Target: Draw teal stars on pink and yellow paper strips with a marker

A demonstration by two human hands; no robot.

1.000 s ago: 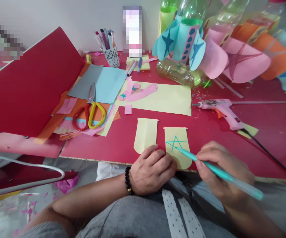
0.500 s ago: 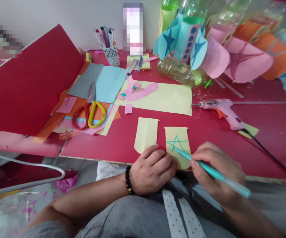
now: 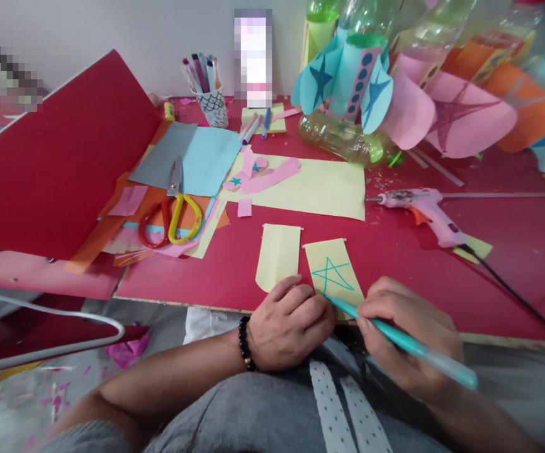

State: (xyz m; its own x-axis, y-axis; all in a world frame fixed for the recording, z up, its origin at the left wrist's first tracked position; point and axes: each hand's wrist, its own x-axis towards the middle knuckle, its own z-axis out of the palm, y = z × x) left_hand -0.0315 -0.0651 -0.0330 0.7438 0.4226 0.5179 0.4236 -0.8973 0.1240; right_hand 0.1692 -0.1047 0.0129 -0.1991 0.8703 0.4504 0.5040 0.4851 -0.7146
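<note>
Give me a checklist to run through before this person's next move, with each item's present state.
1. Pen gripped in right hand: ok.
2. Left hand over the starred card's edge: ok.
3. Starred card squared with plain card: not ok, tilted.
4. Scissors apart from both hands: ok.
5. Glue gun apart from both hands: ok.
6. Glue gun cold: cannot tell.

No legible text, label, brand, number or sign. Screen (image 3: pixel 252 60) beyond hands (image 3: pixel 294 324) (image 3: pixel 411 340) pixelated, unreadable.
</note>
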